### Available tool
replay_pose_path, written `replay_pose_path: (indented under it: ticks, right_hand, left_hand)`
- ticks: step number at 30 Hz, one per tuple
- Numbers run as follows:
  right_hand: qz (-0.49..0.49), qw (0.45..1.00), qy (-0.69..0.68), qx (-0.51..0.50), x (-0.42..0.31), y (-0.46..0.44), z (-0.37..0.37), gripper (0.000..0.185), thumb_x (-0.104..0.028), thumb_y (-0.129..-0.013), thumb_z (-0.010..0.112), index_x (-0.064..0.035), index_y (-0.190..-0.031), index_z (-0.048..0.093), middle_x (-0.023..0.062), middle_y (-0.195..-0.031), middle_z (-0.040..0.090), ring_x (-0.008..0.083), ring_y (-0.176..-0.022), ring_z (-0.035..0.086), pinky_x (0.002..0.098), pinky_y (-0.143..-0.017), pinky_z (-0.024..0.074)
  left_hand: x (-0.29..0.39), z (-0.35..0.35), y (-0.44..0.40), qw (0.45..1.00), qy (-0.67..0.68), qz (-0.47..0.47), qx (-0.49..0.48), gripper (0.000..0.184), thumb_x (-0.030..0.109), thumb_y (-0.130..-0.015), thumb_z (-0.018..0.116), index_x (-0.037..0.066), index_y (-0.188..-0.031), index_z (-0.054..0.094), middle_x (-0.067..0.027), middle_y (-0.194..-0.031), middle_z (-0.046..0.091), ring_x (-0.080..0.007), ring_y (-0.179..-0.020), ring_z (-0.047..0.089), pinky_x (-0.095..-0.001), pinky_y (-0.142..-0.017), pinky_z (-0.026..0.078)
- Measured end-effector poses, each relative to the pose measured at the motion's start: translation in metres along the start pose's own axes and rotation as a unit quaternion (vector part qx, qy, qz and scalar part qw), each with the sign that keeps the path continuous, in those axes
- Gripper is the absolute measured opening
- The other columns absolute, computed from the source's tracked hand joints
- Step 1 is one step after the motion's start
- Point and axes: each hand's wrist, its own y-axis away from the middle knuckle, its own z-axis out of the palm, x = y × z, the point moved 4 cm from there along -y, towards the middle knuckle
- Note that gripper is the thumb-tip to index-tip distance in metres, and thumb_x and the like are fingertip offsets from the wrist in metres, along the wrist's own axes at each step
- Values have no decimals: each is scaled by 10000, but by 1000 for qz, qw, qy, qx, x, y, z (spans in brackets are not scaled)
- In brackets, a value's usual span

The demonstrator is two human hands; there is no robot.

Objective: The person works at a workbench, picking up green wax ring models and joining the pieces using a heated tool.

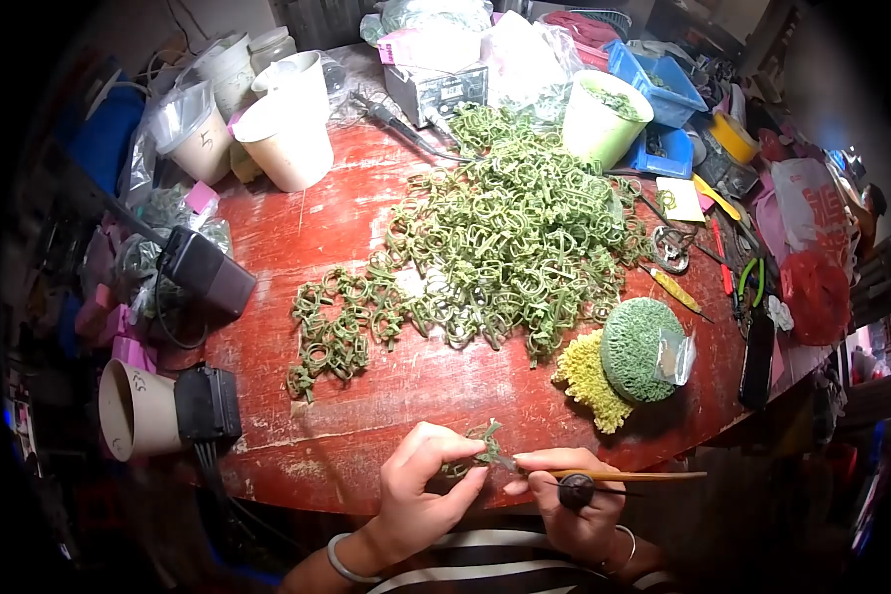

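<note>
the left hand [416, 480] of the person is raised before the body, with thumb and forefinger brought together in a pinch. the right hand [594, 510] is just beside it, its fingers bent and the fingertips directed toward the left hand. the left forearm [322, 574] comes obliquely from below.

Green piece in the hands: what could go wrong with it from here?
Two risks, as I judge it:

1. The thin tool in the right hand has its working end close to the left hand, so a slip might nick a finger or tear the green piece.

2. The piece is small and held by the near edge of the table; if the pinch loosens, it could drop off the edge.
</note>
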Motion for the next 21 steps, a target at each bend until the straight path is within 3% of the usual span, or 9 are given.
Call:
replay_pose_path:
  ticks: [2,3,5,11,18,21]
  right_hand:
    - [29,998,-48,40,3,1,-1,212,-8,-907,738,14,-1116,712,102,-957,757,190,-793,753,284,-686,581]
    - [29,998,-48,41,3,1,-2,212,-8,-907,738,14,-1116,712,102,-957,757,190,-793,753,284,-686,581]
    - [26,999,-20,4,4,1,0,130,79,-968,604,94,-1080,668,157,-1001,722,189,-812,748,277,-735,609]
    - [-2,1000,-14,17,-1,-2,1,135,83,-966,603,98,-1083,668,163,-1007,728,192,-817,751,277,-729,608]
    - [31,999,-18,3,4,-1,3,128,86,-961,606,98,-1069,675,166,-1008,729,196,-817,754,280,-732,609]
    - [-7,1000,3,8,3,-2,3,132,75,-967,601,89,-1078,671,171,-1010,729,191,-811,753,287,-733,609]
  left_hand:
    - [0,1,0,1000,-7,3,0,299,-45,-769,800,28,-1044,708,-111,-925,673,-233,-812,671,-321,-704,545]
    - [0,1,1,1000,-7,3,0,299,-45,-769,800,28,-1044,708,-111,-925,673,-233,-812,671,-321,-704,545]
    - [0,0,1,1000,-5,12,5,284,-63,-788,785,15,-1044,692,-113,-956,649,-204,-843,659,-294,-718,539]
    - [6,4,1,996,-60,62,3,299,-53,-768,800,35,-1034,695,-113,-915,654,-224,-773,671,-310,-656,545]
    - [2,1,1,999,-31,26,9,285,-49,-774,793,18,-1031,687,-105,-910,647,-209,-802,642,-308,-686,524]
    - [1,1,0,999,-30,14,-11,289,-45,-774,794,13,-1038,689,-105,-909,648,-209,-800,640,-299,-697,522]
